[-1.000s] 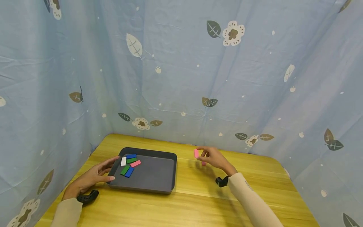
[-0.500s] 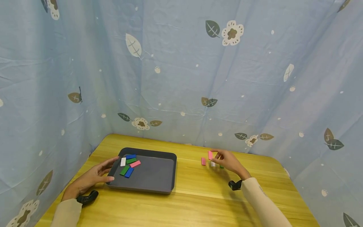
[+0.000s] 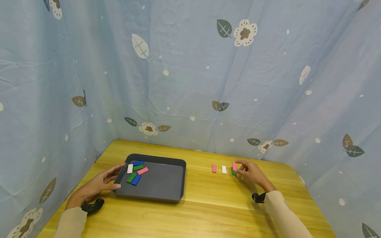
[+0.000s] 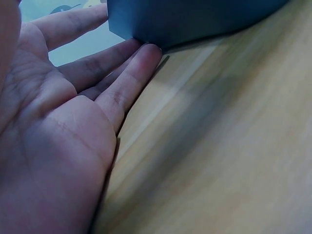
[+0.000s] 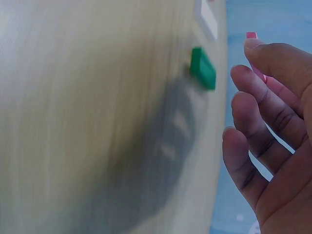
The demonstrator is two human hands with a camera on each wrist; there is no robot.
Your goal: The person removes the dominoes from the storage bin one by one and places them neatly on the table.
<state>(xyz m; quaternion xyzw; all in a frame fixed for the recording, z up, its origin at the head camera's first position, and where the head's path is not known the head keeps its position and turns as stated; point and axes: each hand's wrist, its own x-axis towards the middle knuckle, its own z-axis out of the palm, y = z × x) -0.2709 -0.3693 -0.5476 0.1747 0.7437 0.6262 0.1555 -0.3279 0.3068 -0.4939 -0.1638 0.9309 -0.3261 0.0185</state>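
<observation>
My right hand pinches a pink domino-like block between thumb and fingers, raised off the table. Just below it a green block lies on the wood, partly covered in the head view; the right wrist view shows this green block apart from the hand. To its left lie a white block and another pink block, forming a row. At the left, my left hand touches the left side of a dark grey tray, fingers extended against its outer wall.
Inside the tray's left part lie several blocks: a white block, a pink block, and green and blue ones. A blue patterned curtain hangs close behind the yellow wooden table and along both sides.
My right hand has carried the pink block rightward, past the pink and white blocks on the table, to above the green one. My left hand stays at the tray.
</observation>
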